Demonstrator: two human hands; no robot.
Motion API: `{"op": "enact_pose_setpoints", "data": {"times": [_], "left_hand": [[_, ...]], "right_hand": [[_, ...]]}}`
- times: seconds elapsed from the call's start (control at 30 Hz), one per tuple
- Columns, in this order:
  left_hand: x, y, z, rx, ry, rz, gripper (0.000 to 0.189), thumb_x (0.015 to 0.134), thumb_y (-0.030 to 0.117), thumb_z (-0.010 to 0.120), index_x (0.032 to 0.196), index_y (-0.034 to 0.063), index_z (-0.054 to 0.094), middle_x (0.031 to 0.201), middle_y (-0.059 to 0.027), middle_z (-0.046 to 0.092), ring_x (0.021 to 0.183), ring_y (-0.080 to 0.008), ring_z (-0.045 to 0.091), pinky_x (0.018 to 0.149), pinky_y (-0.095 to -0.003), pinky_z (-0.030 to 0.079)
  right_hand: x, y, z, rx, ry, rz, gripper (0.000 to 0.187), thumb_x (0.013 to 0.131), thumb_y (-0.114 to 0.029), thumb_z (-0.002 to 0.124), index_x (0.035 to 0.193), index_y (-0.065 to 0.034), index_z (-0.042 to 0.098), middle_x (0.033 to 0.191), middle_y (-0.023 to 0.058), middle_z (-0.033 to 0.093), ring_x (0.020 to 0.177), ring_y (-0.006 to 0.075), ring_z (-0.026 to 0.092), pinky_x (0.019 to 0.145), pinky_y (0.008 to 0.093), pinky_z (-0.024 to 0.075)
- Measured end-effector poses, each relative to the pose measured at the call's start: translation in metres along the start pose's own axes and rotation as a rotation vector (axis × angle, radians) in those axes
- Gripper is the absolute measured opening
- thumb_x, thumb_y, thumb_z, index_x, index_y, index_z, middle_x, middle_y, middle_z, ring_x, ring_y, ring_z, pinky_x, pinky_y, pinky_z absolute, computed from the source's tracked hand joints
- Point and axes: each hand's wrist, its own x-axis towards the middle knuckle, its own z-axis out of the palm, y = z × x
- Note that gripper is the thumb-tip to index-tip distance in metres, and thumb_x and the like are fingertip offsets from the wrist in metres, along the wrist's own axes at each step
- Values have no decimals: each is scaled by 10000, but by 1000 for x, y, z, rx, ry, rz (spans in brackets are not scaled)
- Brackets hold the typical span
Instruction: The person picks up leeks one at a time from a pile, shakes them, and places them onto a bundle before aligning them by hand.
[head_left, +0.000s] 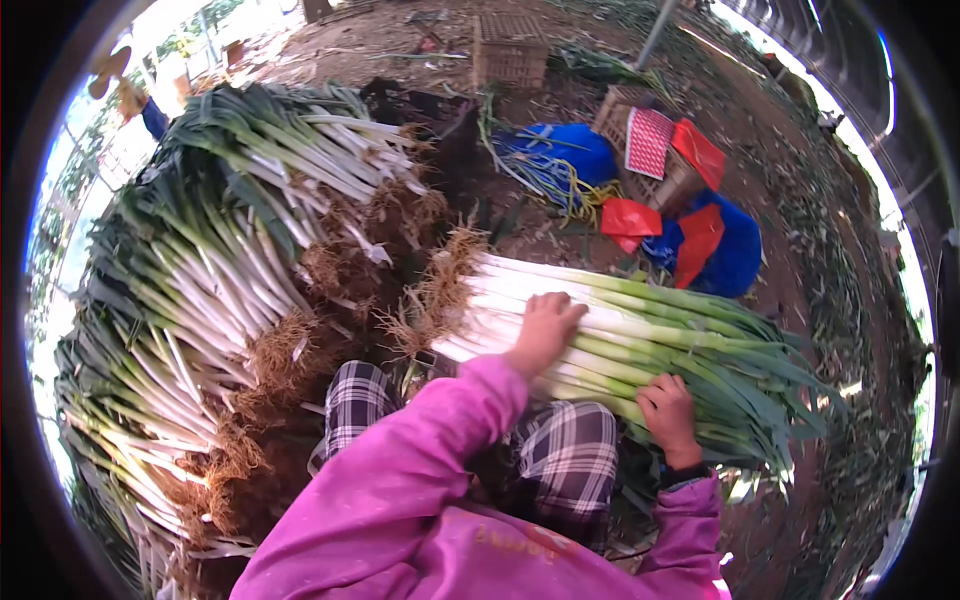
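A broad layered bundle of leeks (607, 337) lies across in front of my knees, roots to the left and green leaves to the right. My left hand (549, 330) rests on top of the white stalks, its fingers bent over them; whether it grips is unclear. At the near edge, where the stalks turn green, my right hand (667, 412) curls its fingers around the outer stalks. The bundle's brown roots (442, 289) are bushy and roughly lined up. What supports the bundle is hidden beneath it.
A large heap of leeks (217, 277) fills the left side, roots facing me. Beyond the bundle are blue plastic bags (570, 154), loose ties (581, 199), and a crate (660, 187) with red packaging (697, 150). Another crate (511, 52) stands farther back on the soil.
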Motion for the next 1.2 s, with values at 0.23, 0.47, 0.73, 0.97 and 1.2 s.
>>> {"op": "enact_pose_setpoints", "data": {"times": [0.23, 0.47, 0.73, 0.97, 1.2], "left_hand": [[-58, -26, -49, -137, -181, 39, 368, 765, 107, 611, 1131, 133, 644, 993, -118, 599, 955, -309, 549, 826, -431, 418], [-73, -45, -73, 203, -349, -98, 517, 866, 415, 590, 1345, 233, 513, 1358, -172, 451, 1287, -390, 387, 1063, -553, 290], [-61, -32, -85, 269, -548, -208, 575, 949, 516, 444, 1401, 160, 451, 1489, -178, 357, 1375, -407, 312, 1114, -538, 253], [-15, -50, -43, 170, -398, -94, 282, 851, 250, 603, 1110, 148, 644, 1087, -84, 625, 1043, -282, 574, 906, -427, 456], [-27, -15, -34, 42, -284, 68, 217, 855, 223, 599, 1044, 118, 607, 971, -108, 560, 941, -308, 546, 832, -432, 427]], "right_hand": [[18, -10, -31, -332, 280, -40, 305, 707, -184, 724, 1002, -132, 672, 1017, 54, 590, 1011, 295, 530, 904, 476, 394], [-22, -1, 22, -183, 230, 51, 201, 696, -168, 747, 887, -151, 690, 978, 53, 574, 945, 284, 527, 814, 440, 411], [-10, 8, 23, -44, 216, 158, 94, 707, -135, 725, 778, -116, 667, 927, 54, 578, 924, 287, 530, 792, 420, 410], [-13, -6, 27, 28, 301, 146, 104, 683, -102, 733, 758, -103, 660, 883, 64, 577, 890, 290, 530, 794, 413, 427], [-10, -5, 18, -65, 273, 159, 100, 683, -93, 731, 746, -100, 654, 877, 73, 562, 866, 290, 528, 766, 405, 432]]}}
